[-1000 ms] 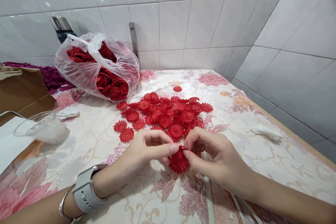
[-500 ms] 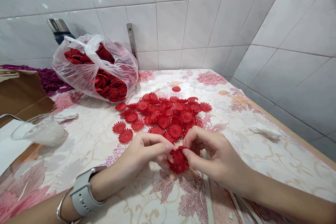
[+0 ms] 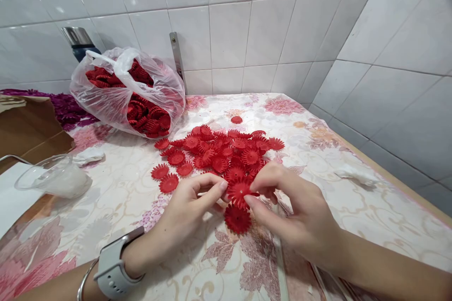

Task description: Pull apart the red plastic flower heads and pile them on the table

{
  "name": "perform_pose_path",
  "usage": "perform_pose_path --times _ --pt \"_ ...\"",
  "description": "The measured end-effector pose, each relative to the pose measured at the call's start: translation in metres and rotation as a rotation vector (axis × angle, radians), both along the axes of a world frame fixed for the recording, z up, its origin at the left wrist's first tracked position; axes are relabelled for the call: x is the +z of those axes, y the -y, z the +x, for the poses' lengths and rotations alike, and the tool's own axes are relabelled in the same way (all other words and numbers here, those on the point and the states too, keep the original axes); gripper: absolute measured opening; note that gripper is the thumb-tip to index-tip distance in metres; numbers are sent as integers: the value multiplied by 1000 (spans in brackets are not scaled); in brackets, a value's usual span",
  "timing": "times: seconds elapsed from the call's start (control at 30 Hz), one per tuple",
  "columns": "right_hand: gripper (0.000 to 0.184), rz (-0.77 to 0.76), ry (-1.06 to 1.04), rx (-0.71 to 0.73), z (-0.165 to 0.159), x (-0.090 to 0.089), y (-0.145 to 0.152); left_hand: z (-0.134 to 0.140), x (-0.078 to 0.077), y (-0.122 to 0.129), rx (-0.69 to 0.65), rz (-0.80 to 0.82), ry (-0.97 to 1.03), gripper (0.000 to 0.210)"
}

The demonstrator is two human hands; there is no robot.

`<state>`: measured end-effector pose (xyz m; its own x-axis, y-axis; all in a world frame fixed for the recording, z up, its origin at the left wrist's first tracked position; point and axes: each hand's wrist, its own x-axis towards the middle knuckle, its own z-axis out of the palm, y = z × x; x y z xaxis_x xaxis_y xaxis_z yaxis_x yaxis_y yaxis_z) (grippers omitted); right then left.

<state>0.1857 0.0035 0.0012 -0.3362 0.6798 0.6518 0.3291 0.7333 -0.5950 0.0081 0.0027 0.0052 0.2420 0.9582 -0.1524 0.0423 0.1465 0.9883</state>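
Observation:
Between the fingertips of both hands, a red artificial flower piece (image 3: 239, 193) with a small pale centre hole faces up. My right hand (image 3: 293, 211) pinches its right edge between thumb and forefinger. My left hand (image 3: 199, 204) is closed in a pinch at the piece's left edge; whether its fingertips grip the petals is hard to see. Just below, a second red flower piece (image 3: 238, 219) lies on the floral tablecloth (image 3: 183, 263). Beyond the hands spreads a loose pile of similar red flower pieces (image 3: 221, 150), partly hidden by the held one.
A clear plastic bag (image 3: 102, 113) full of red pieces stands back left, before a metal-topped bottle (image 3: 79, 40). Left are a cardboard box (image 3: 31, 122), purple pieces (image 3: 68, 108) and a tilted plastic cup (image 3: 56, 178). Crumpled white material (image 3: 356, 178) lies right; tiled walls (image 3: 229, 33) border the table.
One red flower piece has come up between the fingertips, tilted to show its face. Another now shows separately on the cloth beneath it. Both hands have shifted slightly.

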Motion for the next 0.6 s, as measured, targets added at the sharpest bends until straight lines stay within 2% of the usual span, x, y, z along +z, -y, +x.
perform_pose_path --times 0.1,0.23,0.4,0.5,0.6 --pt "8 -27 74 92 -2 -1 1 0 1 1 -27 29 -14 19" --pt "5 -118 116 59 -2 -4 0 0 3 1 -48 -1 -7 18" --pt "11 -104 110 31 -1 -6 -2 1 4 0 -43 73 -103 8" --pt "10 -116 91 54 -2 -5 -2 1 4 0 -30 63 -108 9" --pt "5 -198 49 94 -2 -3 -1 0 4 1 -45 24 -81 14"
